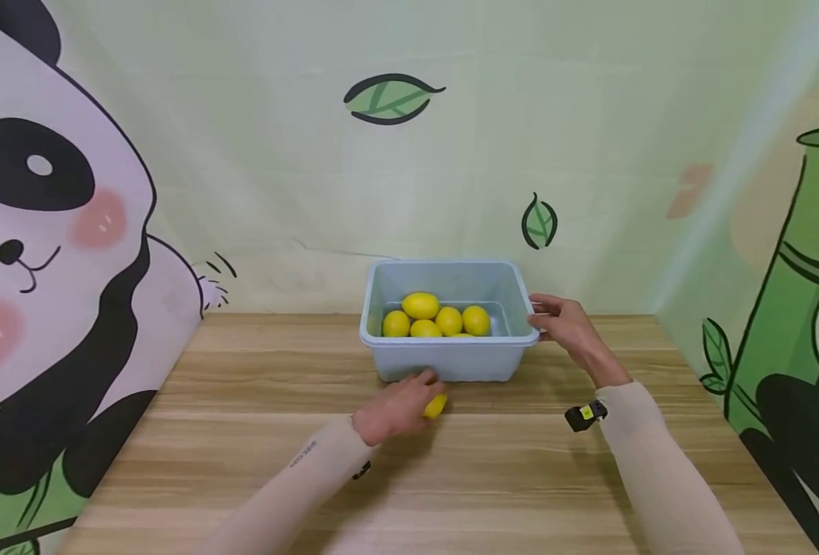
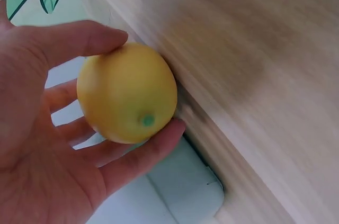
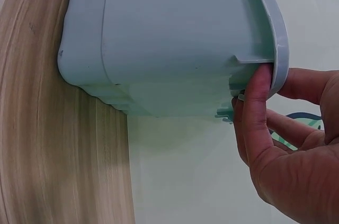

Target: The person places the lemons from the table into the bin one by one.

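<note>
A yellow lemon [image 2: 127, 94] with a green dot at its end is held between the thumb and fingers of my left hand [image 1: 398, 407], low over the table just in front of a light blue plastic bin [image 1: 444, 362]. In the left wrist view the bin's side lies behind the fingers. My right hand [image 1: 570, 331] grips the bin's right rim, and the right wrist view shows fingers [image 3: 258, 113] under the lip. Inside the bin sit several more lemons [image 1: 420, 306], mostly toward its left and middle.
The bin stands at the back of a wooden table [image 1: 513, 470], close to a pale green cloth backdrop [image 1: 277, 154] printed with pandas, leaves and bamboo. Small black cameras [image 1: 585, 416] are worn at the wrists.
</note>
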`<state>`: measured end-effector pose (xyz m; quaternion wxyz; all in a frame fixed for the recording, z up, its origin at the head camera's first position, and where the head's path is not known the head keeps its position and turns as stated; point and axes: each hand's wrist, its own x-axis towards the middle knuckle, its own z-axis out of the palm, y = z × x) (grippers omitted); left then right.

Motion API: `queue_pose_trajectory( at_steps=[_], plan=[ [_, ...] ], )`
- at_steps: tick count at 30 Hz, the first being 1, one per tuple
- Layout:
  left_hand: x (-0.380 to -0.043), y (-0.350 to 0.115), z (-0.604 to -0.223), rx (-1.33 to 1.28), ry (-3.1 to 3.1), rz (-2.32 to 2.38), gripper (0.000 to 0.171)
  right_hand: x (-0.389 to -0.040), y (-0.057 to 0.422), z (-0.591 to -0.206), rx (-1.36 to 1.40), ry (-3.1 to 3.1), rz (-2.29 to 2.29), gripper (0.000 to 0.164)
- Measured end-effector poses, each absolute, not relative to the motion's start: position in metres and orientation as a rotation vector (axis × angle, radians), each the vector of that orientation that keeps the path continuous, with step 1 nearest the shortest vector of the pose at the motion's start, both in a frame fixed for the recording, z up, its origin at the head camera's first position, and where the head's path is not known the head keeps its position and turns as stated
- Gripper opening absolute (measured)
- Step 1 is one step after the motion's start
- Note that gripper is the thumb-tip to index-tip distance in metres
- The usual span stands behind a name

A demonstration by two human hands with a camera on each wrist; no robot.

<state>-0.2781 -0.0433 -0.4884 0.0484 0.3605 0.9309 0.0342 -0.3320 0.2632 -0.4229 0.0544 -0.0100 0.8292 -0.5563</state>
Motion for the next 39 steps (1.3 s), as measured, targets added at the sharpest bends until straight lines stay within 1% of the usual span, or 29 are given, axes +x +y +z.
queue_pose_trajectory(
  at_steps=[4, 11, 19, 30, 39],
  plan=[
    [-0.277, -0.043, -0.491, 1.069, 2.795, 0.1, 0.05, -0.332, 0.264, -0.422, -0.024, 2.516, -1.692, 0.055],
    [-0.275, -0.043, -0.494, 1.047, 2.753, 0.039, 0.057, -0.332, 0.264, -0.422, -0.013, 2.51, -1.688, 0.056],
    [-0.27, -0.048, -0.487, 1.098, 2.74, 0.053, 0.052, -0.331, 0.263, -0.422, 0.008, 2.505, -1.678, 0.057],
    [-0.263, -0.05, -0.454, 1.162, 2.756, 0.064, 0.058, -0.332, 0.264, -0.423, 0.005, 2.513, -1.676, 0.055],
    [-0.262, -0.052, -0.424, 1.272, 2.8, 0.126, 0.053, -0.332, 0.264, -0.422, 0.002, 2.508, -1.683, 0.056]
  ],
)
